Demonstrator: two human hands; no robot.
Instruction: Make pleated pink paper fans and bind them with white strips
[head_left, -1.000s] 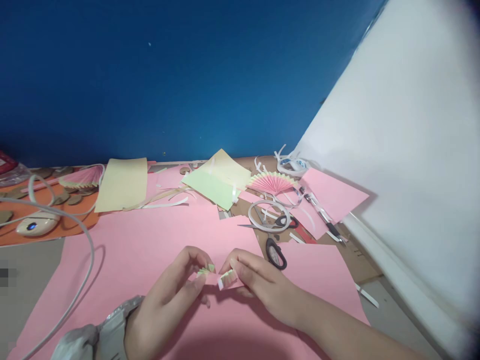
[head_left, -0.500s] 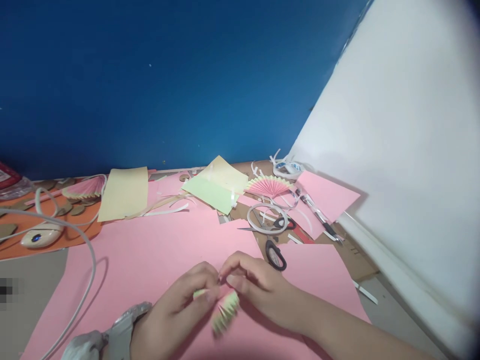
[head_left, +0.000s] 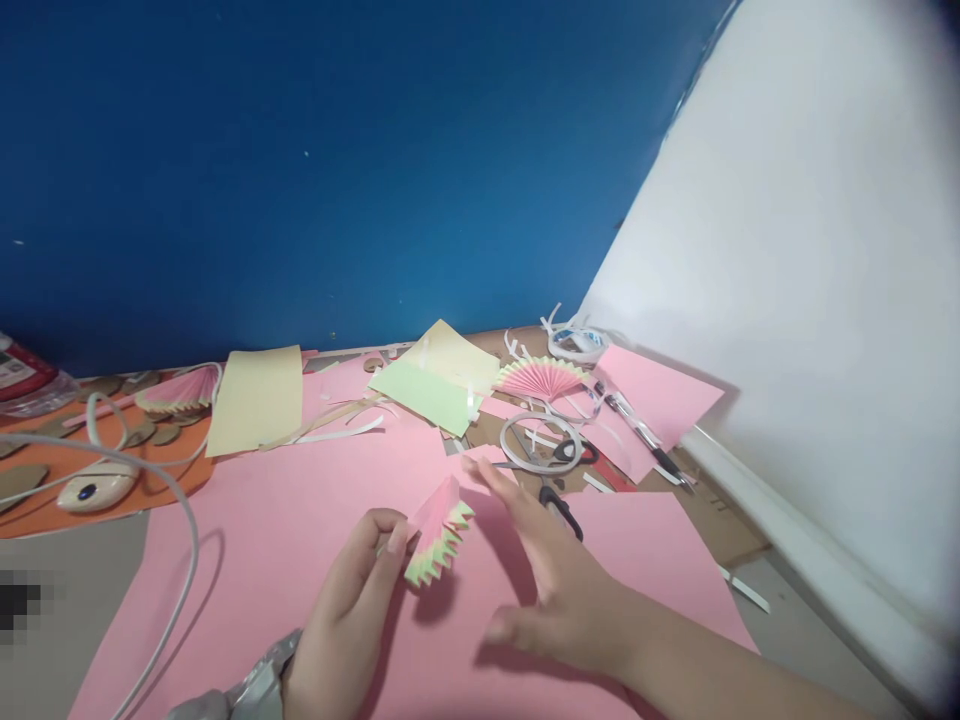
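Note:
Between the thumb and fingers of my left hand [head_left: 356,580] is a pleated paper fan [head_left: 441,535], pink with a yellow-green zigzag edge. The fan is partly spread, its pink point upward and its green edge toward the lower right. My right hand [head_left: 555,580] is open just right of the fan, thumb and fingers wide apart, not touching it. Beneath both hands lies a large pink sheet [head_left: 285,540]. Black-handled scissors [head_left: 561,512] show partly beyond my right hand, which hides some of them.
Farther back lie another spread fan [head_left: 544,376], a tape roll [head_left: 540,442], a pen [head_left: 645,435], yellow paper [head_left: 256,400] and green paper [head_left: 427,395]. At left are a white mouse [head_left: 97,488], a looping cable [head_left: 193,530] and a folded fan [head_left: 180,390]. A white wall [head_left: 825,250] bounds the right.
My right hand has let go of the fan, opened and moved right. My left hand keeps hold of the fan, which now shows its point and is turned more upright.

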